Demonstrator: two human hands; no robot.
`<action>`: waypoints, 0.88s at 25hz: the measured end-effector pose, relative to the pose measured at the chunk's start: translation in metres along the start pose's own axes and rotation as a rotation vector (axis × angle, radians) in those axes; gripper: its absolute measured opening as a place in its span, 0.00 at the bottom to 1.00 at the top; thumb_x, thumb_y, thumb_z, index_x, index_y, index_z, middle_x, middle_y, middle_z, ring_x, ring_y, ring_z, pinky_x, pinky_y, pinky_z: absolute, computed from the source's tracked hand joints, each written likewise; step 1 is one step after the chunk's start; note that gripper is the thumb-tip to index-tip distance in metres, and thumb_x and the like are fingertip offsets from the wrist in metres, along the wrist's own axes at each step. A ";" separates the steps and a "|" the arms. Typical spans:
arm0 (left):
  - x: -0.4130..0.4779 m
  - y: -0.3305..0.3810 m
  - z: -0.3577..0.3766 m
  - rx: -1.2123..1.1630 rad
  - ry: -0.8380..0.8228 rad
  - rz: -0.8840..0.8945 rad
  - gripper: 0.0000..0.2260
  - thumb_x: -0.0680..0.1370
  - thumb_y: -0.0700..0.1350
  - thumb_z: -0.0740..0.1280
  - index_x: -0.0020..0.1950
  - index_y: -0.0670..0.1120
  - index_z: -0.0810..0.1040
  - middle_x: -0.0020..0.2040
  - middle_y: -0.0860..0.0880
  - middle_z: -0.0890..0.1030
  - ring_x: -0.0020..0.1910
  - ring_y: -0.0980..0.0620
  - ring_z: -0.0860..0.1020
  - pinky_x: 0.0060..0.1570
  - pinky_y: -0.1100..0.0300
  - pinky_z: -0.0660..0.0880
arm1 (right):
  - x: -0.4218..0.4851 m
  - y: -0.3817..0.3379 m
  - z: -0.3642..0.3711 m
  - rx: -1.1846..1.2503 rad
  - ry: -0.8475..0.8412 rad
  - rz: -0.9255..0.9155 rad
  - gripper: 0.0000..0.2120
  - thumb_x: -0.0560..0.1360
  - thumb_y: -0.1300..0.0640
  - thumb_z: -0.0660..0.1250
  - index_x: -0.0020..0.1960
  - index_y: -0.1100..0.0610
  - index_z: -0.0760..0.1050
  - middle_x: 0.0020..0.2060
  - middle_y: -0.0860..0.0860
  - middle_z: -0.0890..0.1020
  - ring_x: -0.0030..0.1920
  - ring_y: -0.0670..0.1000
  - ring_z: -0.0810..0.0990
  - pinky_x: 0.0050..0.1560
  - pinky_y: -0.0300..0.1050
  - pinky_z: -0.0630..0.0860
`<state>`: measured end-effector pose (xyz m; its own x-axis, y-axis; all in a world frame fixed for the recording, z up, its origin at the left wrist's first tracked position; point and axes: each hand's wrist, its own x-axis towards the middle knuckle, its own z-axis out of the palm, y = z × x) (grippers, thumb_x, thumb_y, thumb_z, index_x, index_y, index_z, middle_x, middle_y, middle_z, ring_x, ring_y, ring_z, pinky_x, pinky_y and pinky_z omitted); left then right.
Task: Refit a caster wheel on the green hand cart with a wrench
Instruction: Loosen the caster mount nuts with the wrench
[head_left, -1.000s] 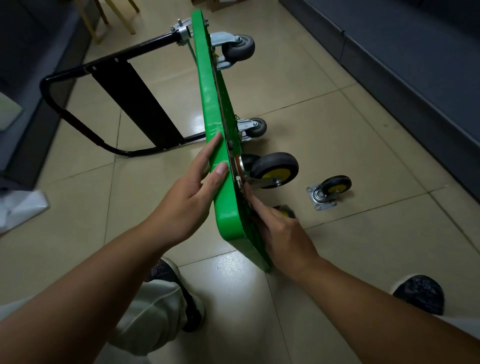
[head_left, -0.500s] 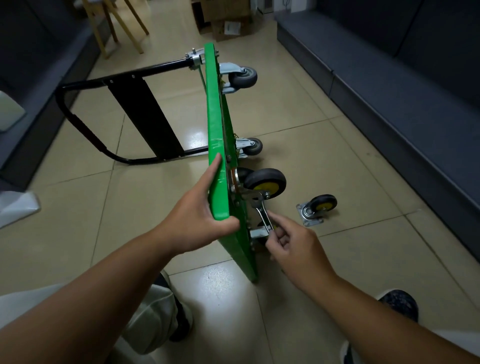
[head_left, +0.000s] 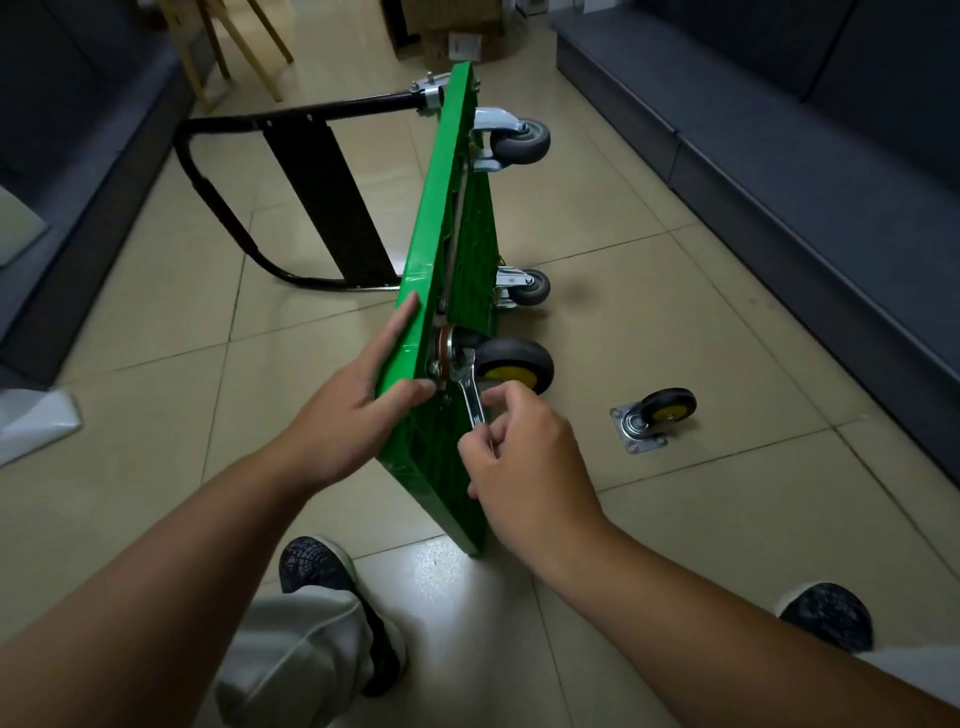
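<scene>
Sideways on the tile: green hand cart, wrench set at a caster

Nearest, along the bottom edge: two dark shoes and a pale trouser leg on the beige floor tiles. Just beyond, both bare forearms reaching in.

Clamps the near top edge of the cart's deck with the left hand: thumb hooked over onto the underside, fingers laid straight along the left face. Pinches the lower end of the wrench with the right hand, thumb and curled fingers closed on the handle, just right of the deck.

Slanting up and left from that grip, the silver shaft, head seated at the mount of the near caster wheel — black tyre, yellow hub, jutting right from the underside.

Standing on one long edge, the deck itself, leaning a little, underside turned right. Right of it and well apart on the tile, a loose caster with the same yellow hub, metal plate toward the near side.

Farther along the underside, a low grey caster, then a high grey caster at the far corner. Out to the left from the far end — the black handle.

Beyond, wooden chair legs and a cardboard box; dark sofas along both sides.
</scene>
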<state>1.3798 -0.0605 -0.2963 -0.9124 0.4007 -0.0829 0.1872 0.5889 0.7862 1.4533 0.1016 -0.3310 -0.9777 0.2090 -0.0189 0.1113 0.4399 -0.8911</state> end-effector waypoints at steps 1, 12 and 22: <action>0.002 -0.002 0.003 -0.009 0.025 -0.007 0.30 0.76 0.61 0.59 0.76 0.77 0.51 0.76 0.63 0.63 0.67 0.56 0.75 0.65 0.45 0.75 | 0.002 -0.003 0.001 -0.036 0.003 -0.005 0.10 0.77 0.58 0.63 0.58 0.54 0.73 0.38 0.53 0.81 0.40 0.53 0.82 0.46 0.52 0.79; 0.010 -0.006 0.014 -0.006 0.104 -0.023 0.26 0.79 0.56 0.50 0.76 0.76 0.54 0.77 0.60 0.65 0.70 0.57 0.71 0.72 0.46 0.67 | -0.007 -0.023 -0.002 0.438 -0.112 0.108 0.03 0.76 0.64 0.66 0.44 0.62 0.77 0.28 0.60 0.79 0.29 0.53 0.74 0.31 0.47 0.75; 0.010 -0.007 0.015 -0.035 0.101 -0.027 0.26 0.77 0.61 0.49 0.75 0.77 0.55 0.78 0.58 0.65 0.72 0.55 0.70 0.72 0.44 0.67 | -0.009 0.025 0.020 0.529 -0.198 0.010 0.20 0.78 0.62 0.67 0.58 0.35 0.79 0.33 0.53 0.72 0.34 0.51 0.67 0.37 0.44 0.68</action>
<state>1.3752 -0.0499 -0.3116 -0.9492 0.3115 -0.0435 0.1512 0.5732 0.8053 1.4612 0.0933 -0.3621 -0.9975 0.0209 -0.0676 0.0660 -0.0701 -0.9954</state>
